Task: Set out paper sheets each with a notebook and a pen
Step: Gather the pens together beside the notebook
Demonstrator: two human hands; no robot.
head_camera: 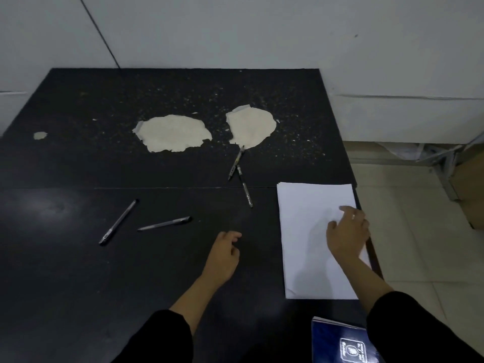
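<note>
Your right hand [347, 233] rests spread on the stack of paper sheets [311, 231] at the table's [65, 271] right edge. Your left hand [222, 255] hovers loosely curled, holding nothing. Four pens [119, 221] lie scattered beyond. The blue notebook [337, 341] is partly hidden behind your sleeve.

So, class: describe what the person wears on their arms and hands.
Both arms have black sleeves pushed up, leaving the forearms bare. The right hand wears a thin ring on one of its fingers. The left hand shows no ring, watch or glove.
</note>
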